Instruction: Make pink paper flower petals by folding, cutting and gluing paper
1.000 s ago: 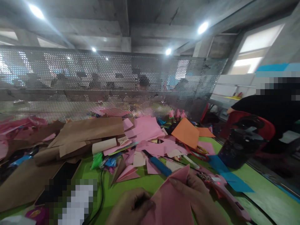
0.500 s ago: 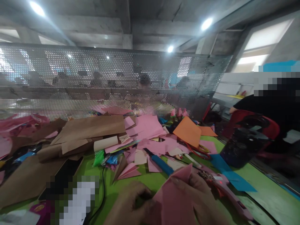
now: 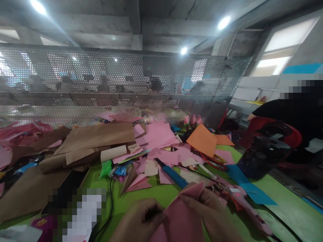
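Streaked glare from ceiling lamps [image 3: 224, 22], bright window [image 3: 290, 36] at right, dim hazy softness elsewhere

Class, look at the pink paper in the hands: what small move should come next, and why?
Probably smooth the pink paper along its left edge with the left hand, which is right at that edge; the right hand pinches the paper near its top corner, which should steady it.

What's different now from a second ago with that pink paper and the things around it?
Little: the pink paper has dipped slightly at its top corner, and the whole view shifted a touch with the camera. Nothing was visibly taken or let go: left hand and right hand stay at the paper. The blue-handled tool and orange paper lie as before.
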Demonstrator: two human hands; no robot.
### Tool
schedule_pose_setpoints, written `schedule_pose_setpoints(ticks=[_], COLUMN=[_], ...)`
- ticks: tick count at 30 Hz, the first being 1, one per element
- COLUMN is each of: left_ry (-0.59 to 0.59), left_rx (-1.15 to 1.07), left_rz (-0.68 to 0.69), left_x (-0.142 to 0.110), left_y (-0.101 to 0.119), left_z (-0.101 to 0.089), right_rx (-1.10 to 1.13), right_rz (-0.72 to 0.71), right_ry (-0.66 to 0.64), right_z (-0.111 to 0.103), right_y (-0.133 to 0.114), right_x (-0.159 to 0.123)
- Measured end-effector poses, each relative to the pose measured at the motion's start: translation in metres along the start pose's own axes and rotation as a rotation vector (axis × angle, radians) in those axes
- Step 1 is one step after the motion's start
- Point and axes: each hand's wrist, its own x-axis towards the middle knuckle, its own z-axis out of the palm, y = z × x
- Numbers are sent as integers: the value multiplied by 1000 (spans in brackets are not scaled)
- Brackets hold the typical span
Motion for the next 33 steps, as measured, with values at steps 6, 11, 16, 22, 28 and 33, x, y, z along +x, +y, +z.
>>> schedule_pose_setpoints(ticks=[6, 11, 16, 22, 28, 33], left_ry=[7, -5, -15, -64, -50, 10], left_rx=[15, -27, -7, 16, 40, 23], left_rz=[11, 77, 62, 14, 2, -50], left_x=[-1, -1, 3, 4, 1, 2], left_y=[-2, -5, -9, -3, -2, -5], left_z=[2, 11, 20, 15, 9, 7], right_rx=[48, -47, -37, 16, -68, 22], right_rz=[60, 29, 23, 42, -135, -184], right_ry=[7, -54, -122, -183, -54, 0], right_z=[0, 5, 12, 8, -4, -10], right_y=[0, 18, 33, 27, 3, -1], right_x=[1, 1, -3, 0, 6, 11])
